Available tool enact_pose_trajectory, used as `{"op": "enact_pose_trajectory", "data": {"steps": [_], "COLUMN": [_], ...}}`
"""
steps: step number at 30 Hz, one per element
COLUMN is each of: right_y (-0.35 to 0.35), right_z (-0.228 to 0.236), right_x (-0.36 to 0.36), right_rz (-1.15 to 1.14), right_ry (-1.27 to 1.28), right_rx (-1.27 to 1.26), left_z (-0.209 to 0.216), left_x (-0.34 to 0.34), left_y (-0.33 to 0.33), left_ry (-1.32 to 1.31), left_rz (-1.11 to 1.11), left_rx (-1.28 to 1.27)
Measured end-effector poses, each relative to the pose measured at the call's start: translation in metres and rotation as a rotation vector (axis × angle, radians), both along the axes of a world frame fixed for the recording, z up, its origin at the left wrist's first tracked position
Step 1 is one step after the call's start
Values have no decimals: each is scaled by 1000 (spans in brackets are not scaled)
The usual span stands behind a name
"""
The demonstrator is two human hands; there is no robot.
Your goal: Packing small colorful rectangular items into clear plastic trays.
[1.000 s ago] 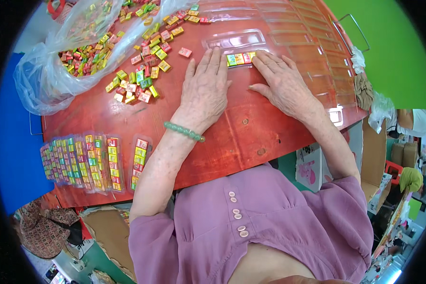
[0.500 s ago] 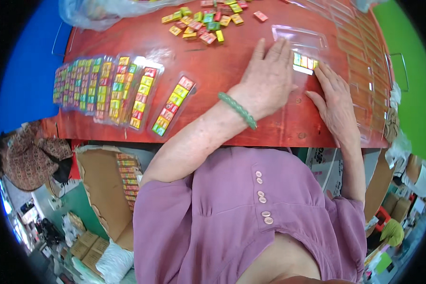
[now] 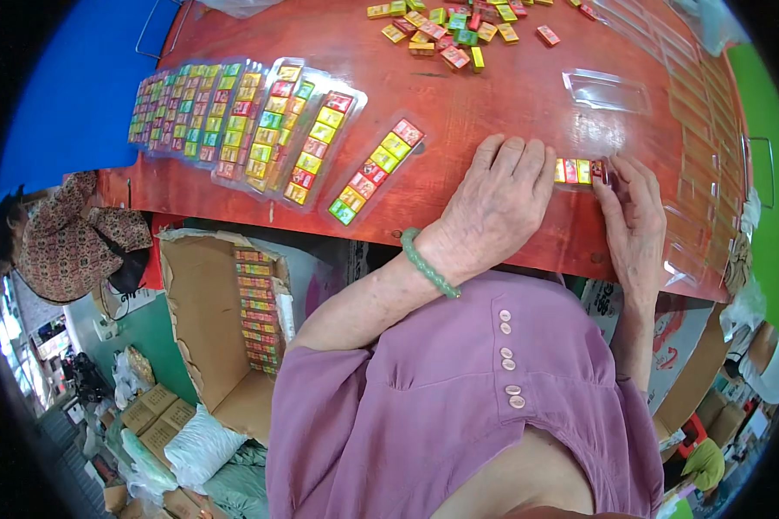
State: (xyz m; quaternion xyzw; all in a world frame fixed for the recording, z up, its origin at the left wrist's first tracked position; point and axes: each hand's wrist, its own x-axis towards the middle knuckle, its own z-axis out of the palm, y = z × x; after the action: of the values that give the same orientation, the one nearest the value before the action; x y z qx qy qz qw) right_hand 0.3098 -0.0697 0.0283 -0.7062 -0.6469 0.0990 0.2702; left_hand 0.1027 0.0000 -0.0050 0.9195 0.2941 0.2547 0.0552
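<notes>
Shifted nearer, the box row (image 3: 577, 171) is pinched by my right hand (image 3: 637, 218); my left hand's (image 3: 498, 195) grip I can't tell.

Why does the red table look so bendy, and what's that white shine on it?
In the head view, the red table bows at its right side, since the fisheye lens bends straight edges; also in the head view, the white shine is glare, light bouncing off the glossy top, showing just below the clear tray; the head view's corners are black.

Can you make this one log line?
left hand: at left end of clear plastic tray of colourful boxes; right hand: at its right end; green bead bracelet: left wrist
</notes>
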Motion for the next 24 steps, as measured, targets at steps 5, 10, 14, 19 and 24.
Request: {"op": "enact_pose_trajectory", "data": {"steps": [5, 10, 14, 19, 24], "right_y": [12, 43, 87, 152, 190], "right_z": [-5, 6, 14, 12, -9], "right_x": [-15, -41, -80, -125, -152], "right_rz": [-62, -11, 218, 420, 546], "right_ry": [524, 898, 739, 748, 689], "right_rx": [-113, -192, -204, -291, -370], "left_z": [8, 27, 36, 35, 31], "left_x": [-24, -64, -100, -128, -145], "left_y": [-8, -17, -18, -12, -9], "left_ry": [-34, -68, 13, 69, 133], "left_rz": [38, 157, 376, 567, 676], "left_rx": [22, -64, 35, 68, 89]}}
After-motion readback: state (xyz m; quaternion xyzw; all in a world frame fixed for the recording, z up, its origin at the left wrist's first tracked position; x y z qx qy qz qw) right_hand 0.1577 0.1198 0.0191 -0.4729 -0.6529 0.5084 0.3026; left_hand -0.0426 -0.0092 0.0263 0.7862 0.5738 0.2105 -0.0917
